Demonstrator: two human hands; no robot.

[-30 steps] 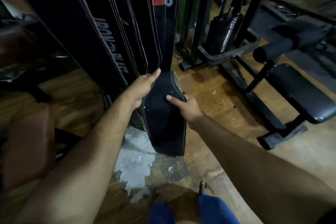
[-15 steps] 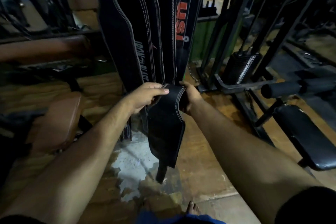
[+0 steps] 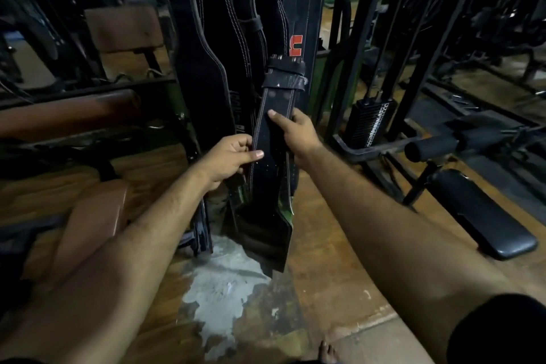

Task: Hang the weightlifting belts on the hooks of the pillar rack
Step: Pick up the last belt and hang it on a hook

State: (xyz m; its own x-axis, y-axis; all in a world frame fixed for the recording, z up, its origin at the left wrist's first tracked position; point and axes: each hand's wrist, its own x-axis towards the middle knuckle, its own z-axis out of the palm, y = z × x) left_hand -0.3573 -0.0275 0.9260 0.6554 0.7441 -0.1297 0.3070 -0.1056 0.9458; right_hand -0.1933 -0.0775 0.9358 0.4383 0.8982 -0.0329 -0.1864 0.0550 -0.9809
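Observation:
I hold a black leather weightlifting belt [image 3: 270, 156] upright in front of the pillar rack. My left hand [image 3: 229, 159] grips its left edge at mid-strap. My right hand [image 3: 295, 130] grips the right edge a little higher, thumb on the front. The buckle end [image 3: 285, 71] points up and the wide back part hangs near the floor. Several other black belts [image 3: 212, 47] hang on the pillar behind it; one bears red letters [image 3: 296, 45]. The hooks are out of sight above.
A weight-stack machine [image 3: 369, 121] stands right of the pillar. A black padded bench [image 3: 478, 213] with a roller pad is at the right. Brown padded benches [image 3: 91, 216] lie at the left. A worn floor patch [image 3: 224, 284] is below, my bare toe [image 3: 326, 349] nearby.
The belt has been raised and straightened: its buckle end now points up against the hanging belts. Both hands slid from the wide part to the narrower strap, and my view tilted upward.

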